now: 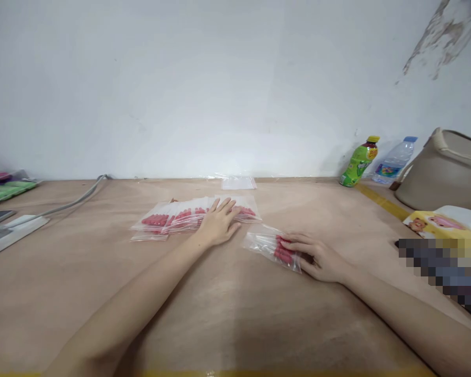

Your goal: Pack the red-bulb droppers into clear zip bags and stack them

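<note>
Several clear bags with small red pieces lie overlapping in a row near the back middle of the table. My left hand rests palm down on the right part of that row, its fingers apart. Nearer and to the right, a separate clear bag with red pieces lies slanted on the table. My right hand touches that bag's right end, fingers slightly bent and spread over the red pieces; its thumb is beside the bag's lower edge.
Flat clear bags lie by the wall. A green bottle, a water bottle, a beige bag and a yellow packet stand or lie right. Left are a grey cable, a power strip and green packs.
</note>
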A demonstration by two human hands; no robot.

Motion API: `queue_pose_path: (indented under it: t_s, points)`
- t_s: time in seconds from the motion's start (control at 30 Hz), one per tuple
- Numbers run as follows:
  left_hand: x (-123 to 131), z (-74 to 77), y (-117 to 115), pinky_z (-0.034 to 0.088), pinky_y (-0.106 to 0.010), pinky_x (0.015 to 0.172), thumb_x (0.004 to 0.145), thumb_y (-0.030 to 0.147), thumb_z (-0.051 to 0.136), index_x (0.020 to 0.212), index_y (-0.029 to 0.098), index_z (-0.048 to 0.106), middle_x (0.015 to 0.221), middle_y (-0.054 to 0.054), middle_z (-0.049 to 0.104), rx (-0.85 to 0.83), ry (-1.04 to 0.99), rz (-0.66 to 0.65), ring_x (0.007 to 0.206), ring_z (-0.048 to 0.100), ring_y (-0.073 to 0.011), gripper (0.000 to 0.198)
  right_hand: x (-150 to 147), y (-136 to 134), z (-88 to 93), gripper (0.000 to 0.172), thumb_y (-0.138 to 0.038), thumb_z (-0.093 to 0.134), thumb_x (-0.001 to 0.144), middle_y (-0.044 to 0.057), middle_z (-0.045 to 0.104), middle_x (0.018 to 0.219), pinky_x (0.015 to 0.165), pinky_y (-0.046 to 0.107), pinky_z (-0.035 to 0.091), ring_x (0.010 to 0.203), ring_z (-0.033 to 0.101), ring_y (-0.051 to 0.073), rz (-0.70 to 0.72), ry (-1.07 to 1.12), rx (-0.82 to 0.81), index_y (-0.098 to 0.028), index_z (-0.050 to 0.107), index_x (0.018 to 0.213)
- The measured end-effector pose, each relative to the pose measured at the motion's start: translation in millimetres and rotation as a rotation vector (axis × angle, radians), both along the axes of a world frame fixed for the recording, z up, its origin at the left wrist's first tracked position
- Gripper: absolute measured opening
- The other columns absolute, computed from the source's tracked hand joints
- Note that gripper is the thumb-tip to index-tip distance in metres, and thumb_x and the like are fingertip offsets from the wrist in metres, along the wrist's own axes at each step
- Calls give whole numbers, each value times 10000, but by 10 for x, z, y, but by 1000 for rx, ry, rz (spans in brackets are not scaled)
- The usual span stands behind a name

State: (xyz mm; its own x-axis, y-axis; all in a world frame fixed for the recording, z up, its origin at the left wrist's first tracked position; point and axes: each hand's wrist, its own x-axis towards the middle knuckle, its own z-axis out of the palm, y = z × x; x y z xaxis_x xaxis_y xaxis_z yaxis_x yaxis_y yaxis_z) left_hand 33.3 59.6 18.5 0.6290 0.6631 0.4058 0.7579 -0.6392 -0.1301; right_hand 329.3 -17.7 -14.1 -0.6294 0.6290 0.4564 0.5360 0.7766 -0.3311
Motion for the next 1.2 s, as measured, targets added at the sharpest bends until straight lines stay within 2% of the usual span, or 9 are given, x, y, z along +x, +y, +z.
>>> queue_pose_path:
  t_s: [0.17, 0.3, 0.6, 0.7, 0.8, 0.87, 0.93, 1.07, 1.2]
  points:
    - [134, -22, 285, 212, -625, 950, 853, 556, 390, 1277, 285, 435, 1270, -103, 488, -138, 77, 119, 1172, 407, -356, 505, 108, 16, -62, 196, -260, 547, 757, 115, 607, 948, 785, 399, 467, 902, 573, 245, -290, -2, 86, -182, 607, 927]
    - [54, -99, 283, 316, -613, 852, 875, 531, 359, 1269, 318, 426, 1263, -98, 487, -159, 72, 141, 1126, 425, -367, 453, -51, 146, -96, 135, -261, 487, 793, 114, 575, 918, 716, 346, 464, 822, 562, 215, -438, 71, 35, -167, 533, 879]
    - [-425, -122, 67, 308, -575, 887, 879, 475, 391, 1253, 327, 438, 1289, -83, 473, -125, 66, 146, 1165, 399, -353, 405, -710, 753, -46, 136, -237, 489, 786, 94, 564, 926, 753, 316, 448, 842, 556, 189, -301, 103, -42, -164, 506, 899]
    - [-529, -118, -20, 222, -591, 964, 869, 466, 413, 1234, 306, 473, 1329, -76, 438, -48, 41, 136, 1228, 341, -353, 403, -833, 811, -36, 158, -251, 494, 792, 101, 562, 965, 792, 334, 445, 889, 551, 196, -282, 119, -24, -165, 525, 921]
    - [-452, -87, -122, 120, -545, 1051, 838, 495, 451, 1266, 241, 453, 1369, -91, 391, 26, -25, 25, 1293, 260, -327, 498, -767, 764, -10, 316, -319, 557, 760, 125, 522, 1095, 871, 373, 419, 1015, 511, 228, -217, 109, 30, -169, 538, 1038]
    - [-314, -66, -157, 154, -484, 1075, 825, 503, 468, 1290, 186, 420, 1333, -108, 435, 13, -66, -73, 1277, 311, -291, 565, -656, 715, 10, 422, -319, 607, 706, 120, 497, 1143, 914, 407, 389, 1070, 477, 249, -150, 71, 69, -186, 536, 1100]
    - [-154, -57, -147, 229, -417, 1070, 844, 425, 472, 1232, 149, 474, 1273, -114, 493, -10, -72, -147, 1232, 389, -253, 475, -546, 680, 15, 452, -241, 611, 664, 104, 505, 1125, 919, 424, 381, 1062, 474, 252, -129, 43, 91, -201, 542, 1108]
    - [81, -83, -48, 385, -375, 970, 857, 281, 462, 1123, 174, 558, 1169, -89, 573, -60, -34, -229, 1085, 531, -225, 303, -441, 691, -47, 400, -119, 532, 656, 89, 534, 998, 809, 370, 448, 896, 536, 209, -241, 109, 82, -183, 572, 1049]
    - [128, -147, 4, 493, -354, 798, 869, 255, 426, 1119, 204, 569, 1105, -67, 617, -80, -55, -203, 945, 609, -219, 292, -466, 729, -101, 209, -170, 475, 780, 75, 562, 915, 683, 308, 481, 748, 563, 161, -233, 221, 24, -188, 610, 938]
